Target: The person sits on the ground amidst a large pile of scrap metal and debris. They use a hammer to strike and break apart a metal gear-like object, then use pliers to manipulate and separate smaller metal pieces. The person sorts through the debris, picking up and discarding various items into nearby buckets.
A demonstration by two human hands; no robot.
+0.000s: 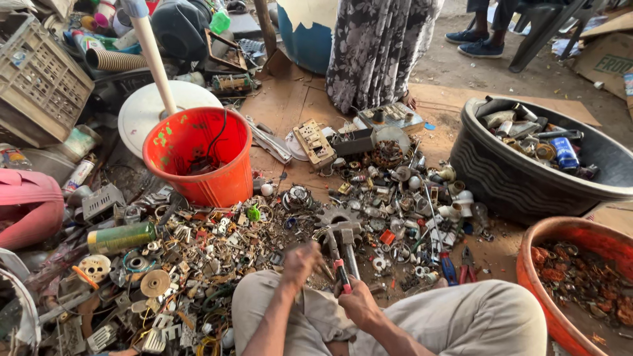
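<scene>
I sit on the ground with my knees [461,316] apart, facing a heap of small metal scrap [277,231]. My right hand [358,302] grips the red and black handle of a hammer [341,271]; its metal head [341,229] rests on the scrap by a toothed gear. A second grey handle lies right beside it. My left hand [300,262] is blurred, with its fingers curled down onto the scrap just left of the hammer. Whether it holds a piece is hidden.
An orange bucket [198,158] with a cable in it stands at the left. A black tub [514,184] of cans and metal parts and an orange basin [537,264] of rusty bits sit at the right. A person in a patterned skirt [379,46] stands behind the heap. Pliers [467,267] lie near my right knee.
</scene>
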